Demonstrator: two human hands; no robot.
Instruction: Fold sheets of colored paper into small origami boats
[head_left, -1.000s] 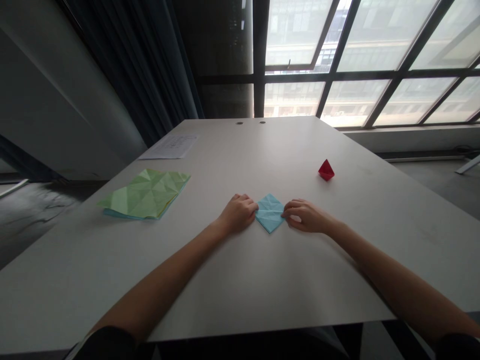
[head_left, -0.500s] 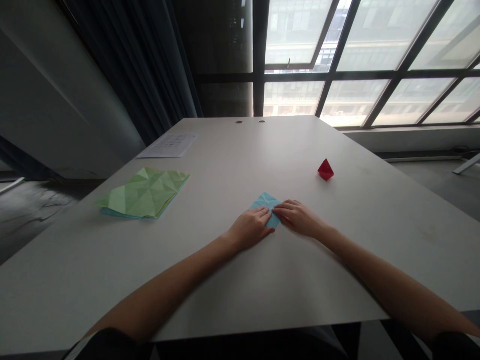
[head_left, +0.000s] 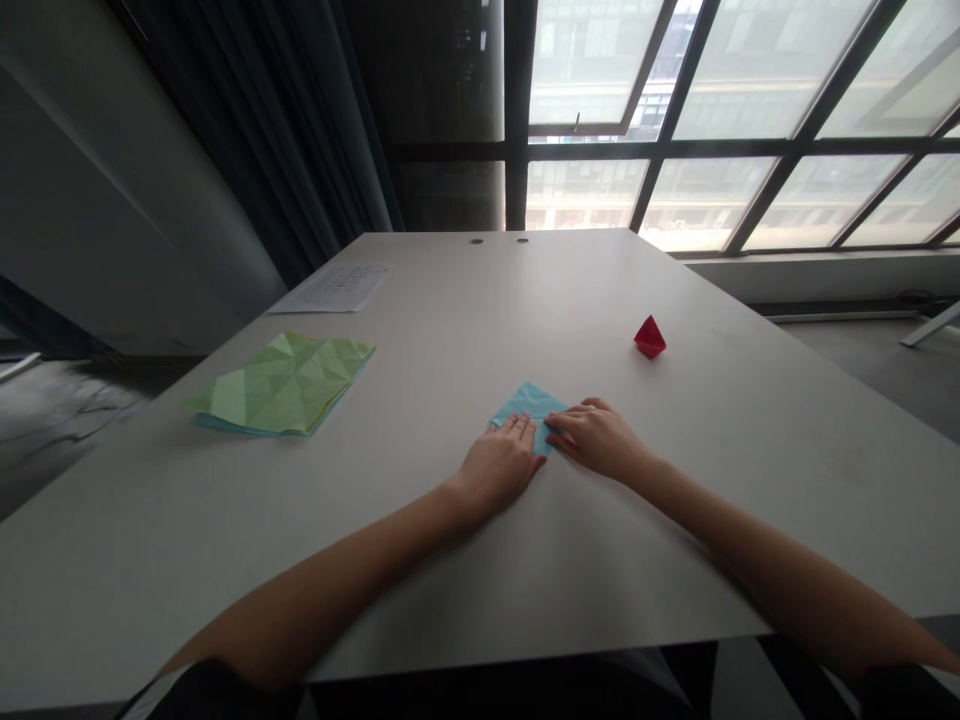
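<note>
A folded square of light blue paper (head_left: pixel 529 398) lies on the white table in front of me, turned corner-on and marked with creases. My left hand (head_left: pixel 504 455) rests flat over its lower left part, fingers stretched out and pressing it down. At the paper's right corner, my right hand (head_left: pixel 592 435) has its thumb and fingers closed on the edge. The lower part of the paper is partly hidden by my hands.
On the white table (head_left: pixel 450 330), a small red folded paper piece (head_left: pixel 650 338) stands to the right. Creased green and blue paper sheets (head_left: pixel 289 385) lie stacked at the left, with a printed sheet (head_left: pixel 334 288) behind them. Windows and a dark curtain are beyond.
My left hand has slid slightly left and its fingers have spread on the blue paper, baring more of its middle. My right hand stays at the right corner.
</note>
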